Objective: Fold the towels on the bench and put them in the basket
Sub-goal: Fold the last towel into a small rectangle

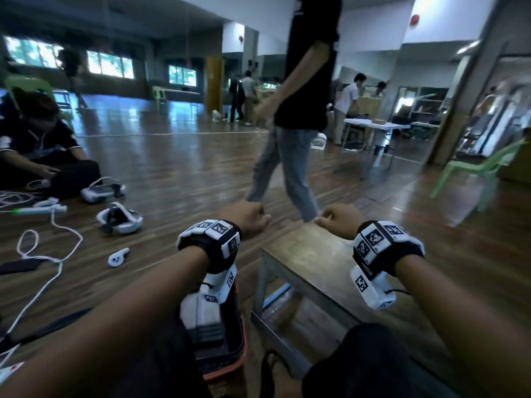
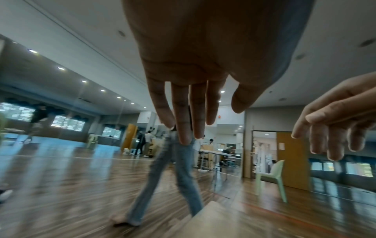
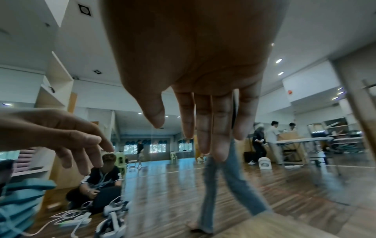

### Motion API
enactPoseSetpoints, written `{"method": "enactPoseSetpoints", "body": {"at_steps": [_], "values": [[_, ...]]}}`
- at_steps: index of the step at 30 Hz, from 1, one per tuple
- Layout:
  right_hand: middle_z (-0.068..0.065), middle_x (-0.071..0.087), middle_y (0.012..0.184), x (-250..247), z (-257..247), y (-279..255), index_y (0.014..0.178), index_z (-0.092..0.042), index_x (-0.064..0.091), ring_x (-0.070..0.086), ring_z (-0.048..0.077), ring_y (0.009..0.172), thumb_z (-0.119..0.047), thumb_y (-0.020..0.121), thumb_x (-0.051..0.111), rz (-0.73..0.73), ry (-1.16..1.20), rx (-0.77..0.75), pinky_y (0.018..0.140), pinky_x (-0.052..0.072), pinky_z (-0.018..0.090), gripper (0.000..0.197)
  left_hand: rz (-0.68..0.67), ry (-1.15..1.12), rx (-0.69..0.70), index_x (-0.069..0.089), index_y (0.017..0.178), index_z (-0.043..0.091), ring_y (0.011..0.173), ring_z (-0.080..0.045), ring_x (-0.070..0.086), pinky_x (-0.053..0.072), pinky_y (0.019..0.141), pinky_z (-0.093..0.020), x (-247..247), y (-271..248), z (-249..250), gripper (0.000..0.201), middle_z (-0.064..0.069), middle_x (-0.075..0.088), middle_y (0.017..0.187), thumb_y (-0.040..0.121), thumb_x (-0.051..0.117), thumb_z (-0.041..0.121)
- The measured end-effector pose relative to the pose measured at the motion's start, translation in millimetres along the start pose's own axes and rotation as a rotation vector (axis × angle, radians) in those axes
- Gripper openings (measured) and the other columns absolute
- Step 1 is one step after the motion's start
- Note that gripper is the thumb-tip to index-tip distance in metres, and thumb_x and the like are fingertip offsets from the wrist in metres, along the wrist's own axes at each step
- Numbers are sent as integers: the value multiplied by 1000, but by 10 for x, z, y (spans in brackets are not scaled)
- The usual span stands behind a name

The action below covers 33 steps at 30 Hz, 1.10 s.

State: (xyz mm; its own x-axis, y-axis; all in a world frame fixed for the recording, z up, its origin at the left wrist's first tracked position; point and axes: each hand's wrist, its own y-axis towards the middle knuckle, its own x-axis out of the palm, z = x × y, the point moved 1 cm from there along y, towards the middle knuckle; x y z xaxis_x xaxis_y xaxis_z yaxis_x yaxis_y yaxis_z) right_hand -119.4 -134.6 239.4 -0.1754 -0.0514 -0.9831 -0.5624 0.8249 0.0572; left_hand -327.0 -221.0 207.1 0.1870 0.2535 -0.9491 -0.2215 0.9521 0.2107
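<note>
From the head camera, both arms reach forward over the wooden bench (image 1: pixel 316 254), and its top shows bare wood. The left hand (image 1: pixel 247 218) hovers just past the bench's far left corner, fingers loosely curled downward, holding nothing. The right hand (image 1: pixel 340 219) hangs over the far end of the bench, fingers drooping the same way, also with nothing in it. The two hands are near each other but not touching. Down by the left forearm sits the basket (image 1: pixel 240 357), orange-rimmed, just left of the bench; what lies inside is too dark to tell. On the floor to the left lie white headsets (image 1: pixel 119 218), a controller (image 1: pixel 118 257) and a white cable (image 1: pixel 51 248), beside a seated person (image 1: pixel 37 150). A walker in jeans (image 1: pixel 290 156) crosses beyond the bench.

Over to the left wrist view: the left hand (image 2: pixel 195 64) shows its palm, fingers (image 2: pixel 183 122) long and relaxed, slightly parted, gripping nothing. The right hand (image 2: pixel 335 122) appears at the right edge, fingers dangling. A green chair (image 2: pixel 272 175) stands on the floor behind.

Right wrist view now: the right hand (image 3: pixel 193 64) is loose too, fingers (image 3: pixel 203 128) straight and close together, nothing held. The left hand (image 3: pixel 67 136) comes in from the left, fingers spread and drooping. At lower left sits a blurred teal stack (image 3: pixel 18 206), possibly folded towels, though that's not certain.
</note>
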Motion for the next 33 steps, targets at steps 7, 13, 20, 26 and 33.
{"method": "enactPoseSetpoints", "body": {"at_steps": [7, 13, 20, 26, 33], "values": [[9, 66, 110, -131, 527, -543, 96, -14, 64, 60, 25, 98, -44, 90, 51, 28, 39, 164, 87, 49, 39, 34, 4, -123, 194, 63, 98, 16, 96, -29, 63, 51, 79, -36, 71, 167, 715, 32, -10, 68, 100, 91, 46, 43], [9, 65, 105, -97, 1072, -1125, 102, -7, 65, 54, 16, 84, -39, 92, 52, 21, 63, 316, 67, 40, 26, 36, -60, -165, 422, 62, 104, 18, 96, -28, 61, 46, 76, -30, 454, 278, 1556, 31, -8, 68, 102, 92, 47, 42], [11, 65, 114, -130, 1794, -1962, 110, -5, 64, 59, 25, 102, -33, 94, 50, 38, 105, 578, 71, 33, 22, 35, -180, -206, 629, 61, 96, 22, 94, -26, 59, 50, 80, -35, 903, 272, 2614, 28, -4, 66, 101, 89, 47, 45], [10, 68, 106, -4, 2406, -2566, 104, -9, 66, 62, 25, 95, -36, 92, 52, 92, 145, 769, 77, 44, 30, 33, -271, -220, 758, 60, 102, 20, 97, -25, 58, 45, 76, -31, 1278, 114, 3329, 27, -3, 66, 106, 91, 47, 41], [7, 67, 105, 384, 2958, -2831, 104, -13, 67, 59, 19, 93, -37, 92, 53, 87, 162, 851, 72, 35, 23, 30, -393, -177, 836, 60, 102, 18, 93, -22, 58, 42, 71, -28, 1937, 51, 3725, 29, -2, 66, 102, 92, 47, 42]]}}
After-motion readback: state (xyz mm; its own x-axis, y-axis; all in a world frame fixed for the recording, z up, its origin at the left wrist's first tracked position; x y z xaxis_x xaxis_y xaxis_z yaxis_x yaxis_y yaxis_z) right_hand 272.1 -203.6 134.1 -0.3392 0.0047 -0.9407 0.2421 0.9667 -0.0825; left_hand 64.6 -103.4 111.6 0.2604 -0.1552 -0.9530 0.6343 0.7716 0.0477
